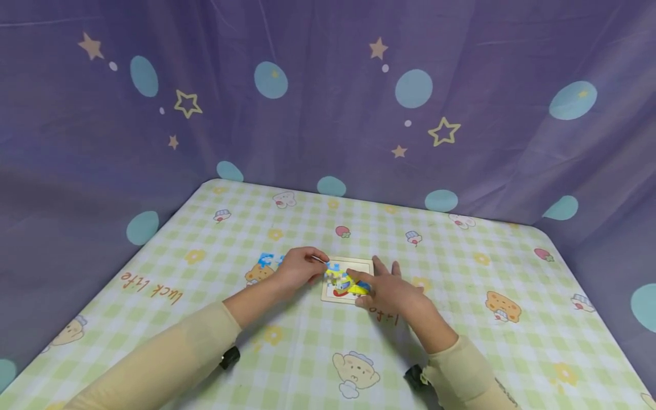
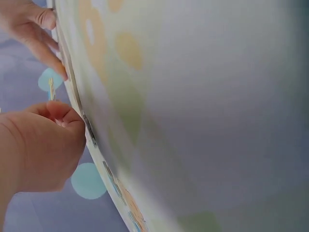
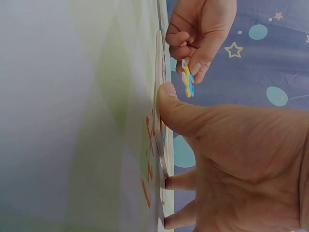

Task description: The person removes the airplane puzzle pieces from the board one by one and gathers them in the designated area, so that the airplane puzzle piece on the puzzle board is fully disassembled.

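In front of me, the left hand pinches a puzzle piece above the tray's left side; the right hand, fingers spread, rests on its right. Lowering it flat, tabs aligned, seems wisest.

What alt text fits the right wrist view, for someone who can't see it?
The left hand pinches a blue and yellow puzzle piece, held off the puzzle board. The right hand rests its thumb on the board, seen edge-on.
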The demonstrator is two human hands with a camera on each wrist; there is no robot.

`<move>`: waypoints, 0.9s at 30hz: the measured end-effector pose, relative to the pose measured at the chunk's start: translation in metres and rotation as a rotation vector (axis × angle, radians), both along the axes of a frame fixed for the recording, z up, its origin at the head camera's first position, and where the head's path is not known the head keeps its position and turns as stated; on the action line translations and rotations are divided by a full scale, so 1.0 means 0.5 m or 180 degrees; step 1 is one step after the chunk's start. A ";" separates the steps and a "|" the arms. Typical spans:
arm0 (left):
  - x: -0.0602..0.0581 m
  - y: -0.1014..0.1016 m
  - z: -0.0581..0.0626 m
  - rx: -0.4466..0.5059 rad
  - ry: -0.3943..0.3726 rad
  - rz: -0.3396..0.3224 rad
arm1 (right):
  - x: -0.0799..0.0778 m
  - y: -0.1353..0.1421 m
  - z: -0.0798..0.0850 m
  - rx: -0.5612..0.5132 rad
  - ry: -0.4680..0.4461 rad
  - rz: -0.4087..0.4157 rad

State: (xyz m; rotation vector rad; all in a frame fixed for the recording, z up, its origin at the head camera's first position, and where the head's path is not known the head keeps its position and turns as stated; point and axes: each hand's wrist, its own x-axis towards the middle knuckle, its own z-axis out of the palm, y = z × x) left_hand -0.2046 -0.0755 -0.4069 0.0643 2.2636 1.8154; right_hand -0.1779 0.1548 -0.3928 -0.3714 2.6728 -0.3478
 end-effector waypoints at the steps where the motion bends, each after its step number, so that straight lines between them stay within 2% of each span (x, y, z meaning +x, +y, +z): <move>1: -0.002 -0.003 0.000 -0.0004 0.0000 0.0022 | 0.000 0.000 -0.001 -0.0007 0.0007 0.0016; 12: -0.008 -0.036 -0.001 -0.0033 -0.0008 0.0152 | 0.002 0.001 -0.001 -0.0045 0.0015 -0.0007; 18: -0.001 -0.061 -0.002 0.0019 -0.0005 0.0161 | 0.002 0.000 -0.001 -0.0044 0.0017 -0.0010; 27: 0.012 -0.110 0.006 -0.0174 -0.0011 0.0188 | 0.003 -0.001 0.001 -0.0070 0.0016 -0.0011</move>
